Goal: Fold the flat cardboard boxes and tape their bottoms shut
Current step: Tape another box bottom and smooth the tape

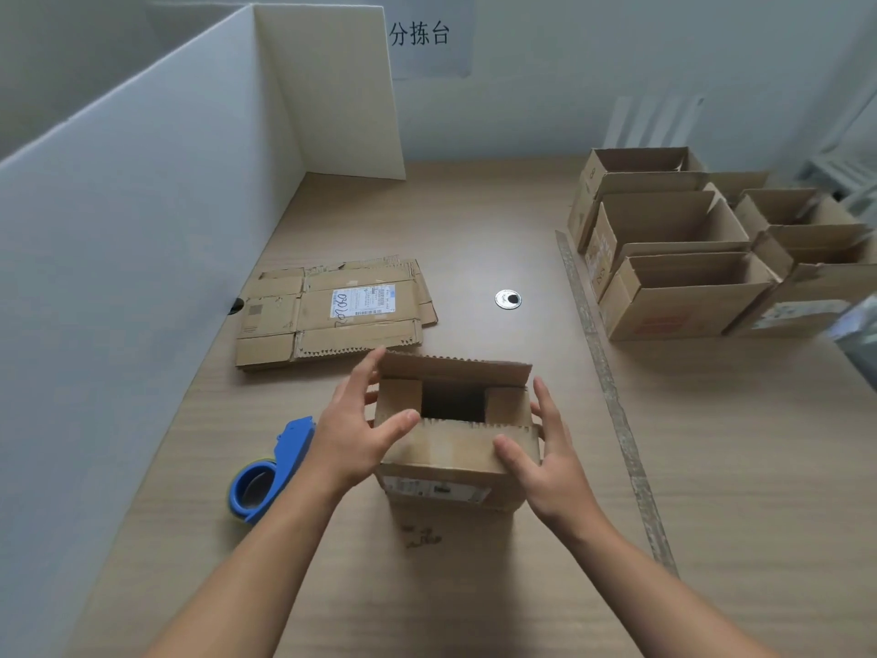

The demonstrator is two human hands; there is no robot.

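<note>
**Cardboard box mid-fold, bottom not yet taped**

Progress: one box (455, 467) stands on the counter (474, 586) directly in front of the person, open end up. Both short flaps are turned inward. The near long flap is partly down and the far long flap is raised, so a dark gap remains between them. No fresh tape is visible across this end.

Hands: the left hand (360, 434) and right hand (545, 448) bracket the box from either side. Their fingers (365, 375) are spread and nearly straight, and both thumbs press on the near flap. Neither hand holds anything else.

Outstanding: the blue tape dispenser (270, 472) lies unused just left of the box. A flat stack (332, 315) of unfolded cartons waits further back. Several erected boxes (678, 258) stand grouped at the right, judged complete, though their bottoms are hidden.

Surroundings: the counter is wood-grain laminate. A worn strip (607, 372) runs along it, and a metal disc (508, 299) is set into it. A white corrugated partition (142, 230) encloses the left side. The pale wall behind carries a printed wall sign (420, 34).
</note>
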